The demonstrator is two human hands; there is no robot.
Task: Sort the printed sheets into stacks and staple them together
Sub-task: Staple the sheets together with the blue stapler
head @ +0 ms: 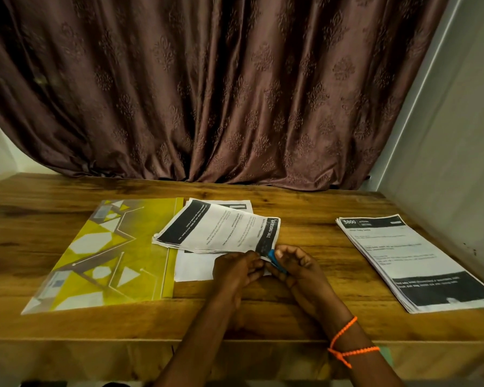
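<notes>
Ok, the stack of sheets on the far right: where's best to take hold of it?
Take the stack on the right by its near short edge, the dark printed band, coming from the table's front. That end lies closest to the person and overhangs nothing; the wall crowds its far right side.

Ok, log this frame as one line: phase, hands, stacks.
phase: stapling corner | right hand: grips blue stapler | left hand: pinches middle stack corner | right stack: untouched | yellow folder: left

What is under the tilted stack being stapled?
Under the tilted stack lie more sheets, white at the near end and printed at the far corner. Beneath those, wooden table. Their middle is covered.
</notes>
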